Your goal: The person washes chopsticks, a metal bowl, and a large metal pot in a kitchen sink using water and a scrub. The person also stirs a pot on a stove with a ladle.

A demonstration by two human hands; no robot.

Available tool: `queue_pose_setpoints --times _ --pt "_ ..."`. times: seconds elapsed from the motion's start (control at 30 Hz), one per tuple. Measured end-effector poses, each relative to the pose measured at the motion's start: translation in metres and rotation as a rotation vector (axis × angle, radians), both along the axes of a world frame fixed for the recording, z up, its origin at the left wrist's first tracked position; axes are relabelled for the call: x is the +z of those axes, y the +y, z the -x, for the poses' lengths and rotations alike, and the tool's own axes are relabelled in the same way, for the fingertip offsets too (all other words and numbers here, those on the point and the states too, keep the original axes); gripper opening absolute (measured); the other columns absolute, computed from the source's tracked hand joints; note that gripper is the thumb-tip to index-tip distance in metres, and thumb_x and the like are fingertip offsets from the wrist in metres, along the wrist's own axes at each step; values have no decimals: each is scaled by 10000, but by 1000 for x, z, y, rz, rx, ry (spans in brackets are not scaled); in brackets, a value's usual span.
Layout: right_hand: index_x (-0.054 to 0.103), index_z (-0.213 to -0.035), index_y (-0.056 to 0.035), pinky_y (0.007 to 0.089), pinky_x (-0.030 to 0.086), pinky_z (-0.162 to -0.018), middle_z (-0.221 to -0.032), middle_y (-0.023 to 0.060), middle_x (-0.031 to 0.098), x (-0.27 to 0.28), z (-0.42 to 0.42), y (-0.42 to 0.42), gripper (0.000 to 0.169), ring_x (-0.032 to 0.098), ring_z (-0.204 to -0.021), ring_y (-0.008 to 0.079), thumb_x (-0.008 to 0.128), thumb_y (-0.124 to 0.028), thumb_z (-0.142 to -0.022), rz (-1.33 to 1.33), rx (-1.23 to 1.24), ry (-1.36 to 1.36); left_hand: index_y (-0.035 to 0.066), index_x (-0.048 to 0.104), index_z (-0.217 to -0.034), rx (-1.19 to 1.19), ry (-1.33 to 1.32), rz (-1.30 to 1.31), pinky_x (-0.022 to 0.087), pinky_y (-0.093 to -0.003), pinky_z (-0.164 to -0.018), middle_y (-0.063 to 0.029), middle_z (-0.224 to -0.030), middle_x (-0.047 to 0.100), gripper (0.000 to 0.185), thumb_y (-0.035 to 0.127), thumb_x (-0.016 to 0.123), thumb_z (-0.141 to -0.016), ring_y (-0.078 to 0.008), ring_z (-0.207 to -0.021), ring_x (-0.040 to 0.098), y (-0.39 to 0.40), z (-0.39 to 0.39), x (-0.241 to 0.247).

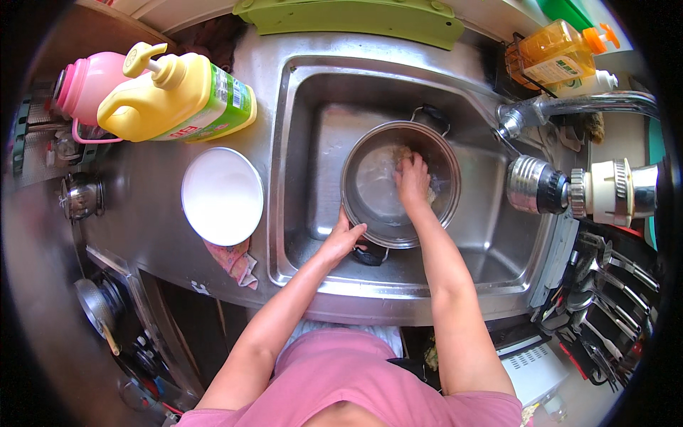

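Observation:
A stainless steel pot (373, 160) with two black-handled loops sits in the sink (320, 133). Its near left rim is in the grip of my left hand (341, 237), the thumb over the edge, close to the near handle (368, 257). Inside the pot, my right hand (413, 179) is closed over a tan scrubber (403, 152) against the right part of the inner bottom. Fingers cover most of the scrubber, so its exact kind is unclear. The pot's far handle (435, 116) points toward the back of the sink.
A chrome faucet (539, 184) reaches in from the right. Left of the sink stand a white round dish (223, 196), over a patterned cloth (235, 261), and a yellow pump bottle (181, 104). An orange soap bottle (560, 56) is at back right; utensils (603, 288) hang at right.

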State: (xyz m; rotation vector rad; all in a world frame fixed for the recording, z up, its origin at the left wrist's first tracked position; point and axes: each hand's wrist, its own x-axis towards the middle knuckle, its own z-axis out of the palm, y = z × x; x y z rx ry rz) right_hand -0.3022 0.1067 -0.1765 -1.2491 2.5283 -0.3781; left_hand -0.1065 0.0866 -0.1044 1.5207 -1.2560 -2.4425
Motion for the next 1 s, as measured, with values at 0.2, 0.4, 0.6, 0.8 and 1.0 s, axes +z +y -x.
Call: queue_pose_setpoints --times 0.2,0.4,0.6,0.8,1.0 --pt "472 -1105 -69 345 415 -869 -1049 119 561 39 -47 -5 416 539 -1007 270 600 -39 -711 404 89 -862 98 108 -1328 28 45 -53 491 -236 -549 -57 -890 475 543 112 435 -894 -99 -651 496 5 -7 -16" --pt "483 -1063 -76 311 421 -820 -988 102 560 49 -72 1 419 539 -931 192 664 -96 -686 206 -37 -1110 82 126 -1321 -15 94 -15 472 -232 -550 -45 -887 469 520 146 433 -905 -84 -637 469 5 -4 -22" --pt "453 -1041 -54 290 425 -784 -943 60 529 49 -82 -30 449 497 -895 151 699 -59 -665 414 -445 -1349 73 145 -1320 -22 41 73 472 -241 -555 -48 -916 483 505 112 405 -889 -84 -661 480 10 -4 -29" --pt "421 -1084 -54 268 429 -778 -955 83 537 43 -71 -8 478 512 -892 164 687 -34 -687 143 -193 -1370 67 149 -1320 -58 41 69 473 -249 -546 -50 -906 487 508 89 389 -872 -94 -664 484 7 -6 -31" --pt "420 -1125 -18 273 432 -778 -963 74 543 42 -74 -33 532 525 -871 156 711 -36 -681 292 -471 -1517 58 150 -1317 -60 41 66 475 -252 -565 -58 -920 493 513 89 391 -866 -98 -676 490 6 -4 -23"
